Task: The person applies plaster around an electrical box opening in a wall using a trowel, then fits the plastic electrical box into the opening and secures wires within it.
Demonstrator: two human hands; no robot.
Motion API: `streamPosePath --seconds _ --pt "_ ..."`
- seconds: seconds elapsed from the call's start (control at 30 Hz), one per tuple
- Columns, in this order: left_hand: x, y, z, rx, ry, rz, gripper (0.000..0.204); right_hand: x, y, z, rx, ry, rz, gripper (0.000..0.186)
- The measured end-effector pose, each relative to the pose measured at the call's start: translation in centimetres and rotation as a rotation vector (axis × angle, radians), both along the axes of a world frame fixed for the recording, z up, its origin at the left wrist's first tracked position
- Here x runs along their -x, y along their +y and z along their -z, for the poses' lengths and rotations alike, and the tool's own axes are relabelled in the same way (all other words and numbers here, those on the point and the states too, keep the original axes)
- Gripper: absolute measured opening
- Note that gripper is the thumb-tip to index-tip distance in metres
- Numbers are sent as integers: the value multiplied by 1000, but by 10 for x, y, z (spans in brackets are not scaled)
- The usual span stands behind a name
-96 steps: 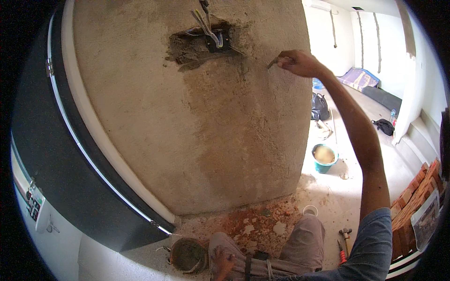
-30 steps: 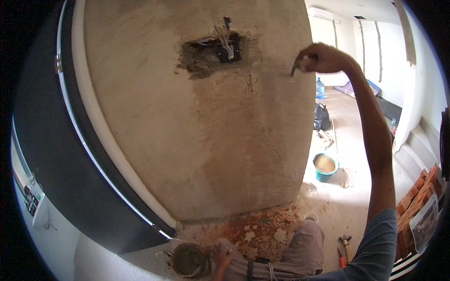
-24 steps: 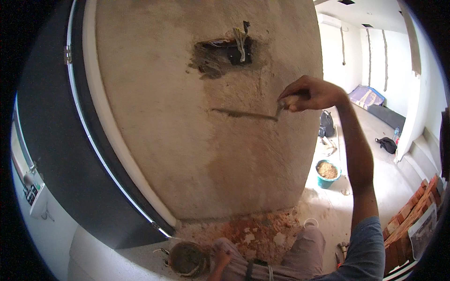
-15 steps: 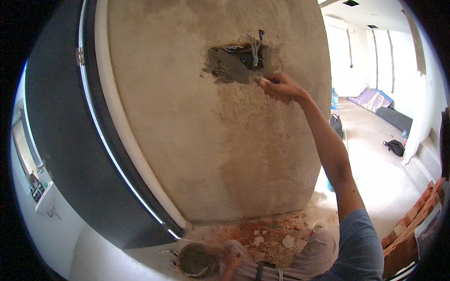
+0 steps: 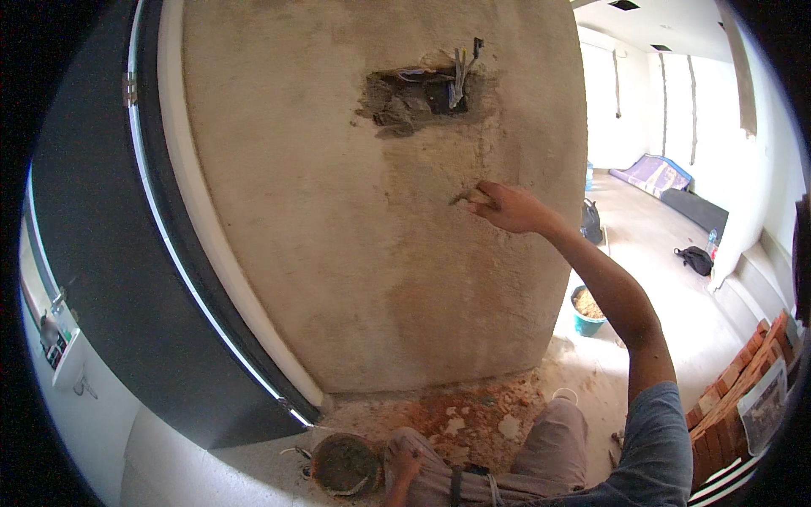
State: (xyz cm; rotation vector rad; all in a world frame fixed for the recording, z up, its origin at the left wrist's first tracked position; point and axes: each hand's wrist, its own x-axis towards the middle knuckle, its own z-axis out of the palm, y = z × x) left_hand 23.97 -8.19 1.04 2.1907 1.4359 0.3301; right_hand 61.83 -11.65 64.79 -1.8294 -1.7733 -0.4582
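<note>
My right hand [image 5: 494,203] is closed round a trowel [image 5: 465,198] against the rough plastered wall [image 5: 296,177]. It is below a recess [image 5: 405,103] lined with grey mortar, where several wires [image 5: 459,80] hang out of a dark box. The trowel's blade is hard to make out at this angle. My left hand [image 5: 404,463] rests on my thigh, its fingers loosely bent and holding nothing that shows. Beside that knee stands a bucket [image 5: 346,460] of grey mortar.
A dark door [image 5: 101,253] with a bright edge strip runs down the left, a sink [image 5: 68,359] beyond. Right are stacked bricks [image 5: 735,380], steps [image 5: 752,270], a teal bucket [image 5: 587,313] of sand, bags [image 5: 694,258] and a rolled mat [image 5: 655,173]. Reddish debris [image 5: 460,418] lies at the wall's foot.
My right hand has swept the trowel over the wall, up to the recess half a second ago, and is now lower, below it. My left hand stays on my thigh.
</note>
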Motion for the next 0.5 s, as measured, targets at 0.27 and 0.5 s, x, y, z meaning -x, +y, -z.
streamPosePath --seconds 0.27,0.5 --pt "2 29 20 35 -10 73 73 32 80 -47 -19 177 -220 49" --pt "-12 27 17 378 -75 50 80 -16 46 -61 33 455 -163 45"
